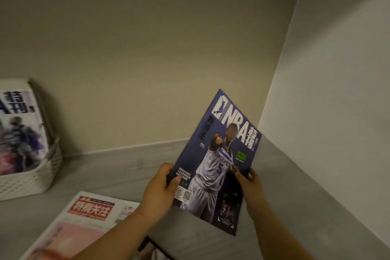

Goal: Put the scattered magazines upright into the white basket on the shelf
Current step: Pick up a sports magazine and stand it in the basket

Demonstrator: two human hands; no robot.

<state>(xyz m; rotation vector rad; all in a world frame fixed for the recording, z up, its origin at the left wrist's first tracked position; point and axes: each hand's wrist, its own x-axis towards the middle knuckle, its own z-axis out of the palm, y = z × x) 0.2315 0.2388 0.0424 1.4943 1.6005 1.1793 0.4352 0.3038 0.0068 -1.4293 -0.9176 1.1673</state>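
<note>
Partly cut off, basket (25,183); both hands (160,188) grip blue magazine (219,154).

I read "NBA" in white on the glossy blue magazine cover (219,154); the pictured player's jersey says "WOLVES" and "5". Other print I can't make out.

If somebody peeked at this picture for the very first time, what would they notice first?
Probably the blue NBA magazine right of the middle, lifted off the grey shelf and tilted, its bottom corners held in the left hand and right hand. Next comes the white basket at the far left with a magazine already standing in it. Last is the red-headlined paper lying flat at the bottom left.
</note>
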